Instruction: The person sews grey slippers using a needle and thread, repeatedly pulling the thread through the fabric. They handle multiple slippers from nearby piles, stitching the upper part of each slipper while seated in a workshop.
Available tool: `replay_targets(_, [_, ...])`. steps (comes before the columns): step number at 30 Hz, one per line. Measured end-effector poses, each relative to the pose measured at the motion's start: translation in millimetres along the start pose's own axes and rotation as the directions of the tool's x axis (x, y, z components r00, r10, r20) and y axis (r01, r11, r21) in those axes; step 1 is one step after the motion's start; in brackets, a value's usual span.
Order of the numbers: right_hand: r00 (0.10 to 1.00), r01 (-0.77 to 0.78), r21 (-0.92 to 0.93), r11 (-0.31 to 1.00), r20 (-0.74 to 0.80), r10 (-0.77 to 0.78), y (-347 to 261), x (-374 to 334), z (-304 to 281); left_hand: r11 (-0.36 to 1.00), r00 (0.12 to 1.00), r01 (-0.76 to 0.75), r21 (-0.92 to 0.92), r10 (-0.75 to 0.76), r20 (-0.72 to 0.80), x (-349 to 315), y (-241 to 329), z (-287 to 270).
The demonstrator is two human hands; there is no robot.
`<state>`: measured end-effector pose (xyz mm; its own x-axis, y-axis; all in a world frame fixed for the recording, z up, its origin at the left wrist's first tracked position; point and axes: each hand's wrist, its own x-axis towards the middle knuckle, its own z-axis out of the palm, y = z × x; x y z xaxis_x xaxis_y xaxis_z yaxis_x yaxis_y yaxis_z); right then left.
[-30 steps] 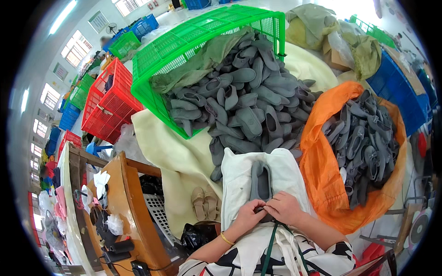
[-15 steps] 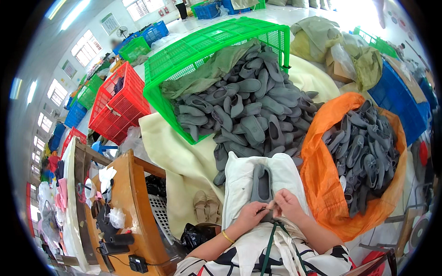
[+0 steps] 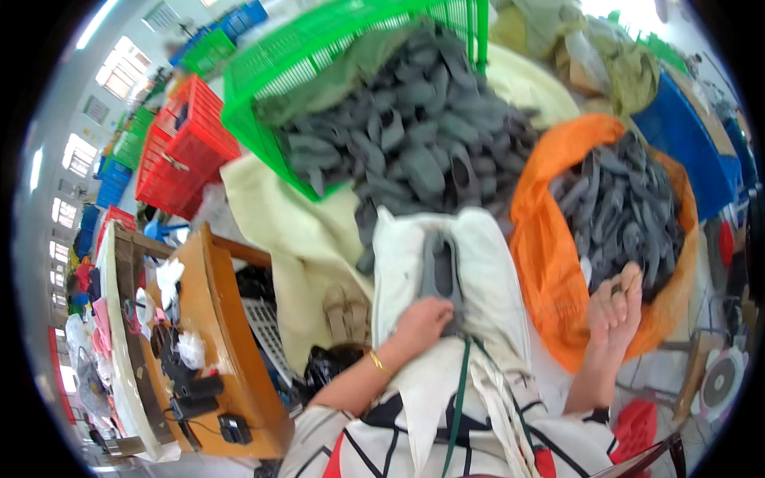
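Grey shoe upper (image 3: 440, 271) seemingly points away lengthwise

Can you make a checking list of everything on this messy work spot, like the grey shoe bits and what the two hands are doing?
Surface: white cloth spread over the lap, serving as the work spot.
Job's things: one grey shoe piece lies on the cloth; many more are heaped in the green crate and the orange bag.
Clutter: cream sheet, red crate, blue bins.
Hands: left hand rests on the grey shoe piece; right hand is open, beside the orange bag.
Cables: green cord hanging at the chest.
Surroundings: wooden bench with small tools on the left.
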<state>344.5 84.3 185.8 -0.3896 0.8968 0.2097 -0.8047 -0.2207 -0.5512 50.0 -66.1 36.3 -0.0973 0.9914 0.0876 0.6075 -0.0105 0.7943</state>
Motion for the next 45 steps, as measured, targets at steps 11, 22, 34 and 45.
replay_targets(11, [0.912, -0.38, -0.487, 0.786, -0.342, 0.228, 79.3, -13.4, -32.3, 0.997, 0.998, 0.0, -0.078, -0.004, -0.055, -19.7, -5.9, -5.8])
replay_targets(22, [0.795, -0.133, -0.978, 0.162, -0.007, 0.607, 184.1, -26.6, -53.7, 0.955, 0.957, -0.255, 0.15, 0.272, -0.106, -23.3, -14.7, -3.2])
replay_targets(34, [0.767, -0.053, -0.993, 0.102, 0.025, 0.641, 189.1, -23.0, -55.1, 0.907, 0.922, -0.314, 0.28, 0.362, -0.138, -21.0, -11.6, -2.1])
replay_targets(45, [0.748, 0.005, -0.998, 0.06, 0.043, 0.662, 190.1, -19.8, -55.2, 0.913, 0.923, -0.301, 0.274, 0.352, -0.158, -20.5, -11.8, -0.5])
